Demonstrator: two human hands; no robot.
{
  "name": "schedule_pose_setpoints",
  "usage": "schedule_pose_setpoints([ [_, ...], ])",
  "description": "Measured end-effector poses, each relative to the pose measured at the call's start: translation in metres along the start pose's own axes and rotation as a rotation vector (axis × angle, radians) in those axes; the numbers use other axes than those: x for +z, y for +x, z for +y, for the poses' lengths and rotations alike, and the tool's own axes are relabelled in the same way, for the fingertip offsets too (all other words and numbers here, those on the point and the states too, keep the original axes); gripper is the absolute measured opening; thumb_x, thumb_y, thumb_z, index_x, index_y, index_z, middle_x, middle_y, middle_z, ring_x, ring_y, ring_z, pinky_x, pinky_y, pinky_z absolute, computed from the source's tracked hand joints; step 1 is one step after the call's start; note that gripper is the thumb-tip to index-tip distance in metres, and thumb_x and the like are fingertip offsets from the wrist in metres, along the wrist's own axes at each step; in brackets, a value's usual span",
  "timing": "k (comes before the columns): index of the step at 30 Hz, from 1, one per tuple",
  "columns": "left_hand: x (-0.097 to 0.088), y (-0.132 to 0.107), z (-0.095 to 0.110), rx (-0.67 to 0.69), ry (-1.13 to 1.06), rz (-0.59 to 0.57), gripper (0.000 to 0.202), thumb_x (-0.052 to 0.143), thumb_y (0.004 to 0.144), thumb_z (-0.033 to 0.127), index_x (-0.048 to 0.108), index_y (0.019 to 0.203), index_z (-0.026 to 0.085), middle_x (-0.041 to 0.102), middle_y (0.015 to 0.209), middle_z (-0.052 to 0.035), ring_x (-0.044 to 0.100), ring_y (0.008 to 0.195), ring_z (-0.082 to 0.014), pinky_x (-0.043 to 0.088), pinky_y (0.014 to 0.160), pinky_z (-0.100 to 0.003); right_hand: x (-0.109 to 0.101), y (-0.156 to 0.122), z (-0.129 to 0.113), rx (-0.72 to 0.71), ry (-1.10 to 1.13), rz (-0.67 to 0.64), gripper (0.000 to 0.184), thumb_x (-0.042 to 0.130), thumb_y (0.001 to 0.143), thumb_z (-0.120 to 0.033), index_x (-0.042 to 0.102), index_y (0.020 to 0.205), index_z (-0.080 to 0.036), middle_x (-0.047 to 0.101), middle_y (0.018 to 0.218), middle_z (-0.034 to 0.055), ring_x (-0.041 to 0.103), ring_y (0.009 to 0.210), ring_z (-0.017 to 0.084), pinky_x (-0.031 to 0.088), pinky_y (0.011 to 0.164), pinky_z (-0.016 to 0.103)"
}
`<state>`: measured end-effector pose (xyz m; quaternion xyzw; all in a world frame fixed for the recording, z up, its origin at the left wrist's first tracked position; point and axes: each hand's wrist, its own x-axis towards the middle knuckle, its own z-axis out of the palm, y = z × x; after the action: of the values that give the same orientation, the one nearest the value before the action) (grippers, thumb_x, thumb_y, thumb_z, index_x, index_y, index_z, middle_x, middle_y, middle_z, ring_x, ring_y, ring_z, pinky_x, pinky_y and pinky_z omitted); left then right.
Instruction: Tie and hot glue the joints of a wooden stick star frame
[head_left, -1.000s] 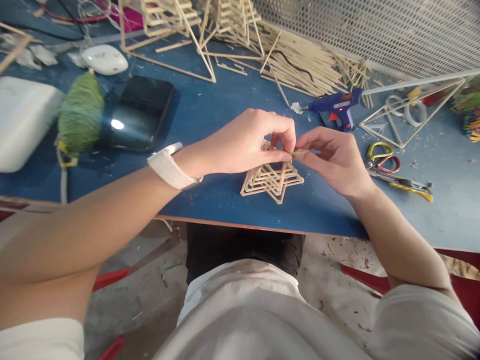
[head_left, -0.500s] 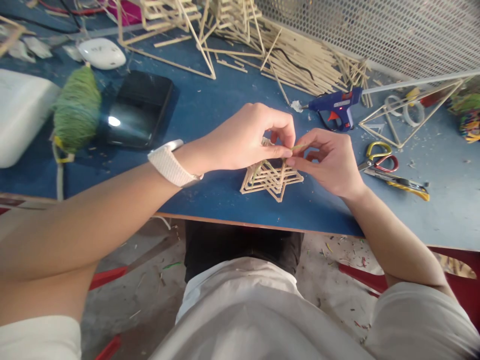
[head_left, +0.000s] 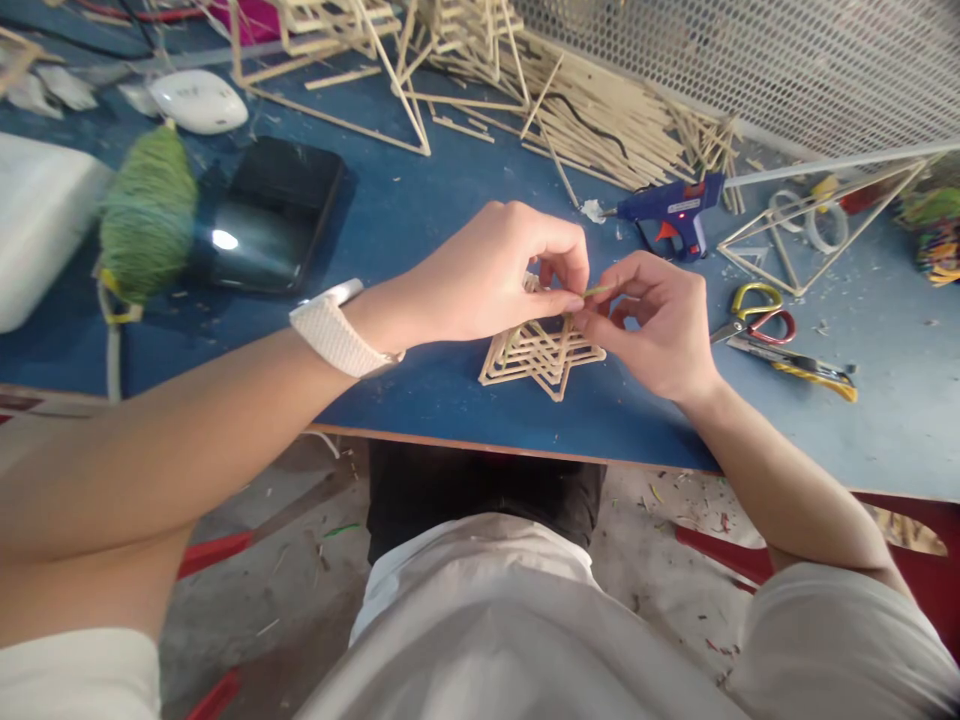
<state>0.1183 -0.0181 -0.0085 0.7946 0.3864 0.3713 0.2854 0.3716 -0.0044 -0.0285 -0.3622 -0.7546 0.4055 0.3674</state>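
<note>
A star-shaped frame of thin wooden sticks point(head_left: 553, 366) lies on the blue table near its front edge, its far part covered by my hands. Above it, my left hand point(head_left: 517, 270) pinches a thin green string point(head_left: 596, 291) between thumb and forefinger. My right hand point(head_left: 652, 315) is closed on the same string just to the right, the fingertips of both hands almost meeting. Strands of green run along the left side of the star. Exactly how the string passes at the fingertips is hidden.
A blue glue gun point(head_left: 675, 212) with a lit red light stands behind my right hand. Scissors point(head_left: 757, 312) and a utility knife point(head_left: 806, 370) lie to the right. Left are a black phone-like slab point(head_left: 277, 215), green yarn point(head_left: 148, 215) and a white mouse point(head_left: 199, 102). Wooden sticks point(head_left: 600, 125) pile up behind.
The right hand has turned and lifted very slightly at the string. The left hand keeps its pinch, and the star stays in place; the view has shifted a little.
</note>
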Motion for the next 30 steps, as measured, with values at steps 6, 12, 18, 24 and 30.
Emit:
schedule_pose_setpoints([
  [6, -0.001, -0.001, -0.002, 0.018, -0.012, -0.007, 0.018, 0.083, 0.103, 0.040, 0.082, 0.096, 0.023, 0.085, 0.098, -0.0054, 0.075, 0.086, -0.0197, 0.059, 0.087, -0.035, -0.006, 0.004, 0.005, 0.042, 0.069, -0.032, 0.033, 0.106, 0.085, -0.038, 0.078, 0.098, -0.027, 0.083, 0.095, 0.0010, 0.073, 0.080, 0.019, 0.058, 0.068, 0.039],
  [12, -0.003, -0.002, 0.000, 0.048, 0.078, -0.045, 0.020, 0.081, 0.105, 0.042, 0.084, 0.097, 0.024, 0.083, 0.095, -0.0042, 0.076, 0.089, -0.0208, 0.059, 0.092, -0.035, -0.008, 0.006, 0.004, 0.102, 0.125, -0.061, 0.038, 0.111, 0.081, -0.043, 0.081, 0.095, -0.026, 0.082, 0.092, 0.0007, 0.073, 0.079, 0.019, 0.058, 0.068, 0.038],
  [18, -0.002, -0.002, 0.000, 0.079, 0.103, -0.047, 0.012, 0.078, 0.104, 0.033, 0.084, 0.097, 0.024, 0.082, 0.094, -0.0036, 0.076, 0.091, -0.0208, 0.056, 0.093, -0.035, -0.007, 0.008, 0.004, 0.145, 0.171, -0.070, 0.040, 0.112, 0.079, -0.049, 0.084, 0.094, -0.025, 0.083, 0.092, 0.0016, 0.072, 0.077, 0.018, 0.057, 0.066, 0.037],
  [24, -0.001, -0.002, -0.002, 0.019, 0.042, -0.061, 0.012, 0.079, 0.103, 0.035, 0.082, 0.100, 0.024, 0.085, 0.097, -0.0045, 0.072, 0.081, -0.0195, 0.056, 0.080, -0.035, -0.012, 0.009, 0.010, 0.149, 0.191, -0.099, 0.033, 0.107, 0.083, -0.050, 0.089, 0.096, -0.026, 0.084, 0.090, 0.0021, 0.074, 0.077, 0.021, 0.059, 0.066, 0.037],
  [30, -0.001, -0.001, -0.005, 0.019, 0.006, -0.080, 0.007, 0.080, 0.102, 0.030, 0.083, 0.103, 0.024, 0.086, 0.102, -0.0055, 0.073, 0.084, -0.0200, 0.057, 0.082, -0.036, -0.011, 0.012, 0.010, 0.143, 0.197, -0.045, 0.023, 0.099, 0.091, -0.046, 0.091, 0.099, -0.026, 0.084, 0.091, 0.0033, 0.077, 0.083, 0.023, 0.063, 0.072, 0.039],
])
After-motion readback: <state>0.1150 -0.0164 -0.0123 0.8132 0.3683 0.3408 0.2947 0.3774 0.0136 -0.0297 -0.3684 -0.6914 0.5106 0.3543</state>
